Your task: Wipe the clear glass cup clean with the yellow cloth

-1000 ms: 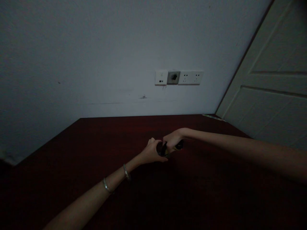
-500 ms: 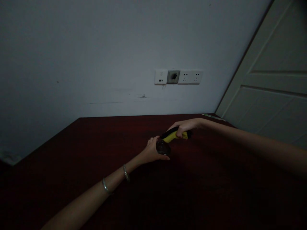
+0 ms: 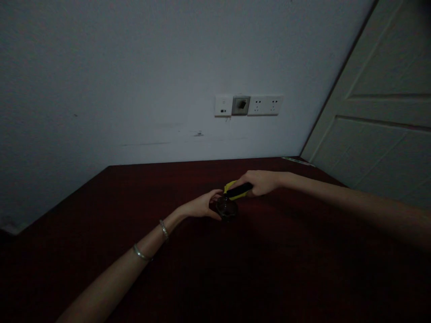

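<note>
Above the dark red tabletop (image 3: 161, 179), my left hand (image 3: 201, 205) curves its fingers and thumb round the left side of a dark, see-through glass vessel (image 3: 227, 209). The vessel's round, shiny edge faces right; in this dim light its exact kind is unclear. My right hand (image 3: 261, 181) comes in from the right, fingers closed on a yellow-and-black thing (image 3: 239, 190). A black strip runs along its near side, and yellow shows beyond and below it. Its left end meets or overlaps the vessel's upper edge; I cannot tell whether they touch.
Behind the table rises a pale wall (image 3: 151, 80) with a row of sockets and a switch (image 3: 248, 106). A panelled door (image 3: 380, 112) stands at the right. A thin pale strip (image 3: 298, 161) lies at the table's far right corner.
My left hand has shifted left along the vessel, exposing more of the glass. My right hand has turned the yellow-and-black thing, so its black strip now faces me and its yellow end sits further left.
</note>
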